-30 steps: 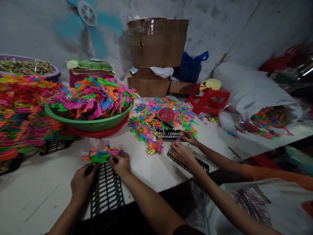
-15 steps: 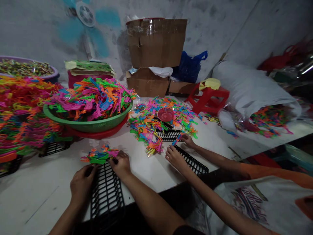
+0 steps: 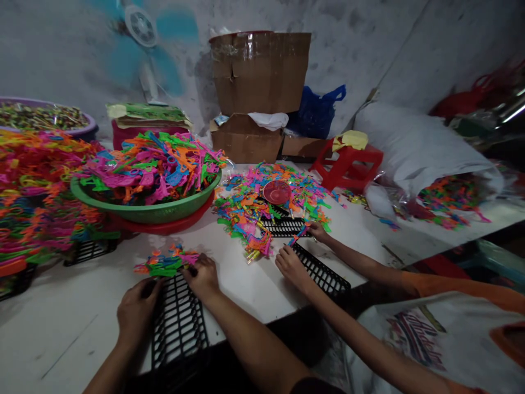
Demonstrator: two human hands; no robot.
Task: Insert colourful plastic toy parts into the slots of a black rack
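Note:
My left hand [image 3: 135, 311] rests on the left edge of a black plastic grid tray [image 3: 178, 323] that lies on the white table [image 3: 65, 323] in front of me. My right hand [image 3: 202, 277] sits at the tray's top right corner, fingertips on a small pile of bright plastic pieces [image 3: 166, 262] just beyond the tray. Whether either hand pinches a piece is hidden by the fingers.
A co-worker's hands [image 3: 292, 265] work at a second black grid tray [image 3: 322, 272] to my right, beside a loose heap of coloured pieces [image 3: 262, 205]. A green basin [image 3: 151, 210] full of pieces, cardboard boxes [image 3: 260, 71], a red stool [image 3: 348, 164] and a white sack [image 3: 418, 150] stand behind.
My hands have stayed on the tray. The co-worker's nearer hand has slid back off the second tray, so its grid now shows.

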